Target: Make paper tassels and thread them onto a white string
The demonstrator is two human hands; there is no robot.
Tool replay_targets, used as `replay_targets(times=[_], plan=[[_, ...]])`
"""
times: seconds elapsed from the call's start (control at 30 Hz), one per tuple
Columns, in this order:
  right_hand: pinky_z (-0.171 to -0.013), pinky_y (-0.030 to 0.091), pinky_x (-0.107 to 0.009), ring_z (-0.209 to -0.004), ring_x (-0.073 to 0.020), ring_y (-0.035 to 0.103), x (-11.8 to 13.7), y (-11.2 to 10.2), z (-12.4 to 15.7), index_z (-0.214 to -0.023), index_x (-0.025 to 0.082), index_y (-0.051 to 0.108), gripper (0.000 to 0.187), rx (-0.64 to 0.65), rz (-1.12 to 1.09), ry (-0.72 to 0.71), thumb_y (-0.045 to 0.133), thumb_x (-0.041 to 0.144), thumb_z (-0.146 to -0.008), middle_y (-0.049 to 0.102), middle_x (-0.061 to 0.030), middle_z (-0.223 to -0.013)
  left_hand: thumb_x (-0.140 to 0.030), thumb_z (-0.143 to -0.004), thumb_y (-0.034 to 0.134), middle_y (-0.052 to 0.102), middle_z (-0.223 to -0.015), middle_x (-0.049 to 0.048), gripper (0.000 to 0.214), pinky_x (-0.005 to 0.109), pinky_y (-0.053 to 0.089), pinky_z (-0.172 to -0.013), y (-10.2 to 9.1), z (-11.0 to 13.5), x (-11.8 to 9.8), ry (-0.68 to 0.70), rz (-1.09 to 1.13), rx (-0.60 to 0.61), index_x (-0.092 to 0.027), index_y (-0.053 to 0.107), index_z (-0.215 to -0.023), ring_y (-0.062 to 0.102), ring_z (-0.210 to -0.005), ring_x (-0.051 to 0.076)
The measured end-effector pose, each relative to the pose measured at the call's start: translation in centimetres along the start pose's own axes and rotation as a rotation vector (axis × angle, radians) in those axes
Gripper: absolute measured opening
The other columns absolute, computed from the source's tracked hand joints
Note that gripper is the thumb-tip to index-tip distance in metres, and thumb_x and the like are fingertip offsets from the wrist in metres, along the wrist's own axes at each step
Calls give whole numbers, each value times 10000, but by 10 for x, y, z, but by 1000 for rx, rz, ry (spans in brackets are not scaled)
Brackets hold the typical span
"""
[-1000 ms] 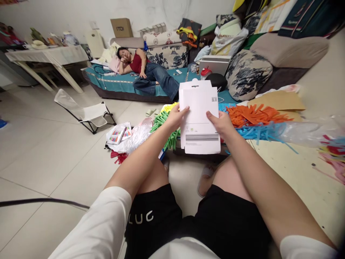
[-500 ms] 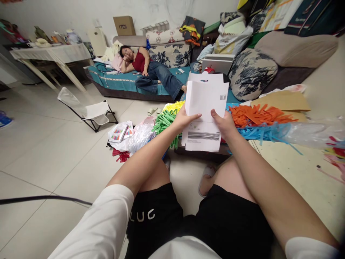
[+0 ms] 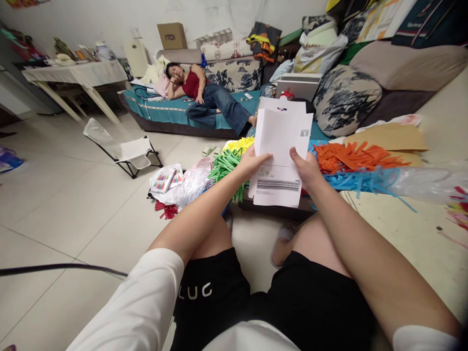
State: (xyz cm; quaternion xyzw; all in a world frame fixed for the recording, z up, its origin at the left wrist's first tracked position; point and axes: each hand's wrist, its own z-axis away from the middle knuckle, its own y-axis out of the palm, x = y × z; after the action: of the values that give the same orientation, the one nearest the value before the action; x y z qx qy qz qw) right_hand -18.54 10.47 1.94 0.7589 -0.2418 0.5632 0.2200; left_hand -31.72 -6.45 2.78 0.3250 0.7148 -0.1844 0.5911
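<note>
A stack of white printed cards (image 3: pixel 280 139) is held upright in front of me, each with a hang slot at the top and a band of dark lines low down. My left hand (image 3: pixel 254 163) grips its left edge, thumb across the front. On the right edge, my right hand (image 3: pixel 306 168) clasps it the same way. The fingers behind the cards are hidden. Beyond and beside them lie green paper fringe (image 3: pixel 227 166), yellow fringe (image 3: pixel 239 145), orange fringe (image 3: pixel 360 157) and blue fringe (image 3: pixel 360 179).
A person (image 3: pixel 204 95) lies on the teal-covered sofa (image 3: pixel 153 109). A white folding chair (image 3: pixel 126 148) stands on the floor at left. Printed leaflets (image 3: pixel 166 179) and clear plastic wrap (image 3: pixel 194 185) lie left of my knees. A brown envelope (image 3: pixel 389 135) rests at right.
The view has shifted slightly, so the room appears a little to the right. Both hands keep their hold on the cards, which look nearly unchanged.
</note>
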Motion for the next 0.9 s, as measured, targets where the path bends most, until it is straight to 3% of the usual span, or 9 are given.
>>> replay_targets(times=[0.17, 0.27, 0.4, 0.53, 0.73, 0.9], plan=[[-1278, 629, -683, -1354, -462, 833, -10, -9, -12, -1190, 220, 826, 962, -109, 90, -82, 967, 1001, -647, 880, -179, -1374, -391, -960, 949, 791, -1250, 98, 541, 491, 538, -1281, -6, -10, 0, 17, -184, -239, -242, 623, -1365, 749, -1315, 329], [-1276, 625, -686, -1319, -451, 841, -12, -11, -12, -1172, 216, 839, 902, -102, 194, -141, 936, 990, -718, 884, -192, -1332, -364, -974, 926, 794, -1339, 126, 433, 471, 513, -1307, -6, -11, 4, 17, -196, -196, -232, 659, -1288, 717, -1405, 345], [-1316, 603, -671, -1355, -455, 828, -9, -5, -5, -1205, 222, 856, 934, -39, 227, -133, 942, 1003, -699, 873, -206, -1360, -395, -942, 958, 766, -1525, 164, 507, 468, 515, -1329, 1, -6, 10, 70, -106, -141, -218, 678, -1327, 692, -1508, 363], [-1360, 568, -662, -1446, -444, 791, -5, -2, -1, -1284, 228, 841, 971, 19, 129, -83, 992, 967, -672, 849, -188, -1453, -426, -897, 1002, 783, -1513, 185, 567, 491, 526, -1328, 3, -4, 12, 68, -73, -130, -200, 707, -1325, 711, -1500, 385], [-1388, 551, -623, -1509, -430, 761, 1, 0, 4, -1340, 205, 833, 967, 91, 38, -50, 1025, 909, -705, 827, -187, -1519, -419, -940, 942, 807, -1481, 165, 529, 512, 567, -1298, 2, -6, 16, 63, -82, -104, -199, 710, -1361, 740, -1443, 372], [-1332, 608, -644, -1531, -461, 743, 9, -1, 4, -1332, 220, 840, 1079, 93, 15, -7, 934, 1054, -655, 867, -186, -1416, -379, -968, 899, 828, -1416, 142, 371, 493, 553, -1299, -4, -5, 8, 77, -79, -90, -218, 728, -1255, 742, -1419, 359]])
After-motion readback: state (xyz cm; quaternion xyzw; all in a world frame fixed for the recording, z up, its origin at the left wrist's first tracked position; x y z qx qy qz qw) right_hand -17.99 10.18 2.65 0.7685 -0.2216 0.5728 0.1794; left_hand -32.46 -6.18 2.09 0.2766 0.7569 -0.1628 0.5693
